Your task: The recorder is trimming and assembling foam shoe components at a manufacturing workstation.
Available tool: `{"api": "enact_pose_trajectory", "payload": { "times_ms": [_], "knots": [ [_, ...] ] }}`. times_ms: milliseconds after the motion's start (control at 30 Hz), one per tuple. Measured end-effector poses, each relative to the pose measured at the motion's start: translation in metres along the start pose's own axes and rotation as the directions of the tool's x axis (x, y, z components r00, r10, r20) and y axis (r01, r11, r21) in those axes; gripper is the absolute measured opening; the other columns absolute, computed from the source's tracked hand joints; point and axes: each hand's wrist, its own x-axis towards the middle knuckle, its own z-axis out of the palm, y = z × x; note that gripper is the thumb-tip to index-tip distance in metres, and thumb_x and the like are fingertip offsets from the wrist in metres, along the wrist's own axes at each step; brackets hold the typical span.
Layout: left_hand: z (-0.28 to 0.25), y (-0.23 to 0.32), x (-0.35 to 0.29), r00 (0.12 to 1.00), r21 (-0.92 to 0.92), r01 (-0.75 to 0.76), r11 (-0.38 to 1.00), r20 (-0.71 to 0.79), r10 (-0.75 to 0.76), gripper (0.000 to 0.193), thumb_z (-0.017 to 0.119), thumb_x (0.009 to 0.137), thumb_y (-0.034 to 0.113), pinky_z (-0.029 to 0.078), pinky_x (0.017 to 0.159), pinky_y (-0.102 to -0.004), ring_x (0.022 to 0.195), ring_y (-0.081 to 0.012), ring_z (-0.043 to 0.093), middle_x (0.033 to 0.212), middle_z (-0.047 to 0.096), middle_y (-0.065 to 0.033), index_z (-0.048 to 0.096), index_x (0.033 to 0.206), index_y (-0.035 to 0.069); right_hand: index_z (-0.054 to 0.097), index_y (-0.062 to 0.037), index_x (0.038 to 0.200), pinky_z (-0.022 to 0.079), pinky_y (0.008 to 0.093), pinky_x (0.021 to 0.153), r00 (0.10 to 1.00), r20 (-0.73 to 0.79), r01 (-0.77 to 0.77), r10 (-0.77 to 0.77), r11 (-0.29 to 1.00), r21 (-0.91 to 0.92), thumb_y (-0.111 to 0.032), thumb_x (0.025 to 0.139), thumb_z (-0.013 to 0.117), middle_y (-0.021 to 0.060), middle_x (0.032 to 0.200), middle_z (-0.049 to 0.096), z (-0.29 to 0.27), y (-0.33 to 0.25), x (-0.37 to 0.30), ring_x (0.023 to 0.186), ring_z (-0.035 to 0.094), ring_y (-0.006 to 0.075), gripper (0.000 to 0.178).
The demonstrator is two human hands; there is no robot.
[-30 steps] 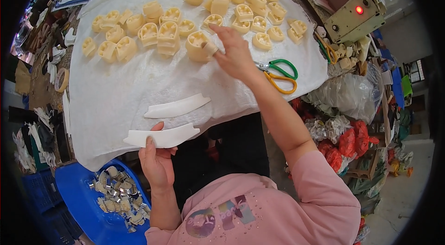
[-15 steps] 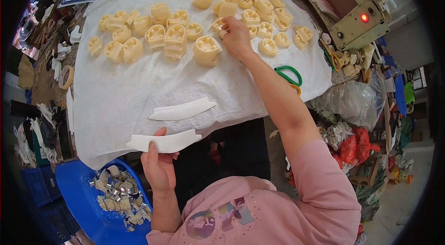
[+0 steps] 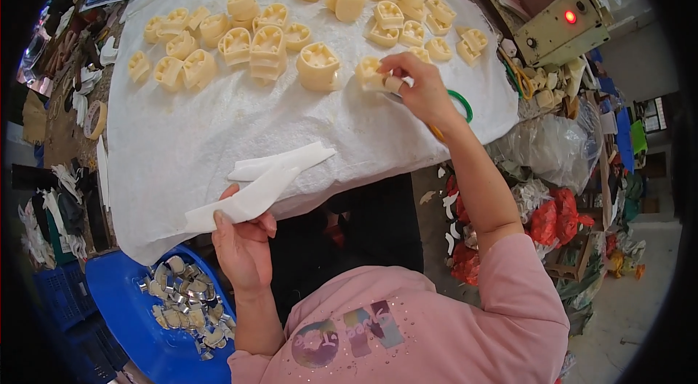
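Observation:
Between the thumb and fingers of my left hand [image 3: 243,249] is a curved white strip [image 3: 251,198], held tilted over the near edge of the cloth. A second white strip [image 3: 320,155] lies flat just beyond it, partly covered. My right hand [image 3: 420,89] has its fingers closed at the right side of a cream moulded piece [image 3: 368,74], low over the cloth; its exact grip is partly hidden. Beneath that wrist, scissors with a green handle loop [image 3: 462,105] and a yellow one are mostly covered. Another cream piece [image 3: 318,68] stands to the left.
Several cream pieces [image 3: 267,53] stand in groups across the white cloth [image 3: 167,137]. A blue tub [image 3: 134,318] with metal-and-cream parts is at lower left. A machine box with a red light [image 3: 570,17] stands at far right, above clear plastic bags [image 3: 545,151].
My right hand has come nearer and to the right, bringing a cream piece away from the group. My left hand has tilted its white strip, whose right end now overlaps the other strip.

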Motion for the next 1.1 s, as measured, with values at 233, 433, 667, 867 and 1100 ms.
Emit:
{"api": "enact_pose_trajectory", "payload": {
  "times_ms": [233, 433, 667, 867, 1100],
  "knots": [
    [0.002, -0.004, -0.010, 0.992, 0.062, 0.062, 0.996, 0.104, -0.069, 0.043, 0.039, 0.098, 0.033, 0.040, 0.059, -0.0278, 0.070, -0.0165, 0.054, 0.092, 0.060, -0.0099, 0.048, 0.124, 0.000, 0.061, -0.0032, 0.094, 0.046, 0.0373, 0.081, 0.985, 0.079, 0.164, -0.155, 0.980, -0.116, 0.007, 0.074, 0.056, 0.0113, 0.091, 0.062, 0.002, -0.003, -0.025, 0.090, 0.055, 0.0288, 0.023],
    [-0.004, -0.003, -0.016, 0.992, 0.052, 0.077, 0.996, 0.092, -0.082, 0.044, 0.040, 0.098, 0.032, 0.041, 0.061, -0.0279, 0.072, -0.0166, 0.053, 0.094, 0.058, -0.0098, 0.049, 0.122, -0.003, 0.060, -0.0013, 0.095, 0.045, 0.0376, 0.085, 0.990, 0.091, 0.107, -0.106, 0.994, -0.008, 0.010, 0.070, 0.052, 0.0115, 0.093, 0.062, 0.013, -0.003, -0.034, 0.096, 0.055, 0.0288, 0.028],
    [-0.007, 0.000, -0.018, 0.993, 0.038, 0.061, 0.997, 0.098, -0.064, 0.042, 0.040, 0.098, 0.030, 0.043, 0.063, -0.0282, 0.075, -0.0167, 0.054, 0.097, 0.058, -0.0104, 0.049, 0.122, -0.003, 0.061, -0.0027, 0.100, 0.047, 0.0354, 0.086, 0.978, 0.065, 0.203, -0.198, 0.976, -0.078, 0.013, 0.066, 0.053, 0.0109, 0.104, 0.061, 0.018, -0.015, -0.027, 0.100, 0.056, 0.0296, 0.038],
    [-0.007, 0.000, -0.018, 0.995, 0.041, 0.055, 0.998, 0.081, -0.058, 0.040, 0.038, 0.099, 0.029, 0.044, 0.063, -0.0282, 0.077, -0.0167, 0.054, 0.099, 0.058, -0.0109, 0.050, 0.120, -0.003, 0.061, -0.0062, 0.107, 0.038, 0.0403, 0.083, 0.967, -0.040, 0.223, -0.250, 0.915, -0.337, 0.000, 0.069, 0.062, 0.0080, 0.102, 0.054, 0.036, -0.014, -0.063, 0.098, 0.048, 0.0272, 0.039],
    [0.000, -0.004, -0.018, 0.997, 0.067, 0.060, 0.996, -0.045, -0.057, 0.044, 0.037, 0.099, 0.030, 0.047, 0.062, -0.0279, 0.071, -0.0166, 0.057, 0.091, 0.062, -0.0129, 0.053, 0.116, -0.007, 0.063, -0.0078, 0.102, 0.031, 0.0408, 0.086, 0.993, 0.005, 0.113, -0.119, 0.925, -0.362, -0.005, 0.071, 0.063, 0.0073, 0.099, 0.052, 0.055, -0.028, -0.074, 0.098, 0.046, 0.0260, 0.031]
  ]
}}
